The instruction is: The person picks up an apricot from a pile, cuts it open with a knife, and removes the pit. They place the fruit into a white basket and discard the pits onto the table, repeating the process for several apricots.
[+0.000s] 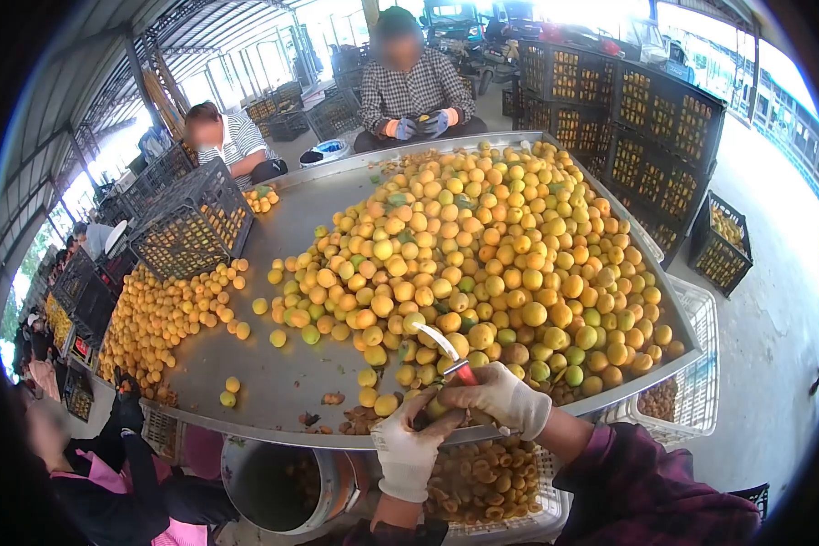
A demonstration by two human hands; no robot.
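My right hand (503, 397), in a white glove, is closed on the red handle of a small curved knife (439, 342). The blade points up and to the left, over the fruit. My left hand (408, 444), also gloved in white, has its fingers bent close to the right hand at the table's near edge; what it holds between the fingers is too hidden to name. A large heap of yellow-orange fruit (482, 246) lies on the metal table (287, 218) just beyond both hands. Below the hands, cut fruit pieces (482, 482) fill a white basket (551, 496).
A bucket (278, 482) stands under the near edge. Black crates of fruit (651, 127) are stacked at the right; another crate (191, 218) sits on the table's left. People work across the table (414, 91), at the far left and at the near left (127, 473).
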